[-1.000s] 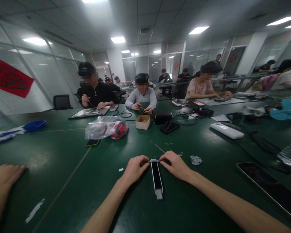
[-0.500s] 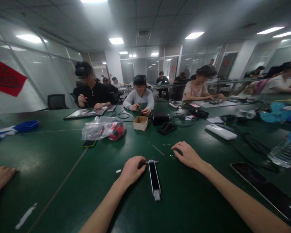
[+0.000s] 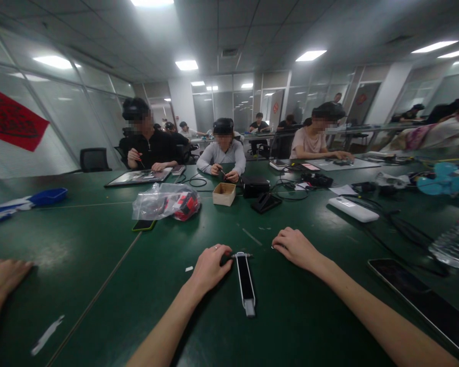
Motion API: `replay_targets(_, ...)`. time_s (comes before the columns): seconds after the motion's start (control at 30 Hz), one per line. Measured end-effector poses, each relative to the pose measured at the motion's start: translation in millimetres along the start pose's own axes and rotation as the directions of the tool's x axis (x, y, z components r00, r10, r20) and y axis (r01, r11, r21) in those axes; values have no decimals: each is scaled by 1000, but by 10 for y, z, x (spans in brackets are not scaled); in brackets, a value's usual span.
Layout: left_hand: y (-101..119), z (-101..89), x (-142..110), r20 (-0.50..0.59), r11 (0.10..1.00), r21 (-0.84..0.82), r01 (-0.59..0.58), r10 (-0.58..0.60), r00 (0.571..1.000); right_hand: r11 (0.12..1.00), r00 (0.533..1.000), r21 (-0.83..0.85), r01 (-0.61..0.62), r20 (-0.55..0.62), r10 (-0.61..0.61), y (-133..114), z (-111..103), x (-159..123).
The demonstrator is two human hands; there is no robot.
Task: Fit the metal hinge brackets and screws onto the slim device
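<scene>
My left hand [image 3: 211, 267], a ring on one finger, pinches the left end of a thin crosspiece at the top of a narrow black bar with a white frame [image 3: 245, 278]. The bar lies flat on the green table, and a pale grey tab [image 3: 249, 308] sticks out of its near end. To the right, my right hand [image 3: 296, 247] rests low over the table with its fingertips closed together. A tiny shiny piece [image 3: 273, 247] shows at those fingertips, too small to name.
Ahead stand a small open box [image 3: 224, 194], a plastic bag with red items [image 3: 167, 202] and a black stand [image 3: 266, 202]. Rightward lie a white device [image 3: 352, 209], a large dark phone [image 3: 416, 295] and a water bottle [image 3: 455, 244]. Another person's hand [image 3: 7, 275] rests at left.
My right fingertips have come down and closed on the small shiny bits that lay beside them. The left hand and the bar keep their places; the view has shifted slightly.
</scene>
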State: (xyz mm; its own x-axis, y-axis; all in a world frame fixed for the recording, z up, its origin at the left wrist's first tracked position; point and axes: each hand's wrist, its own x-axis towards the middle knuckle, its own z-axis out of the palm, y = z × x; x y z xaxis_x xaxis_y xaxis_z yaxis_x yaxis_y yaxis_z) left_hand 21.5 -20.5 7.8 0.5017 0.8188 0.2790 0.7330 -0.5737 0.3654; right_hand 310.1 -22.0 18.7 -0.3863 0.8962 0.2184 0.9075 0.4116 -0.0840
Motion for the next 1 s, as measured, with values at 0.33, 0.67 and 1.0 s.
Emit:
replay_targets(0.33,7,-7,8,11,1000,7,9,-9,1000,990,998,-131,52,24,-49,-168,-77,-13)
replay_targets(0.67,57,-33,-8,28,1000,11,23,-23,999,926,998,-375,42,-20,-53,-342,-7,27)
replay_targets(1.0,71,-58,-13,29,1000,1,32,-32,999,928,992,-372,24,-107,-69,-301,67,51)
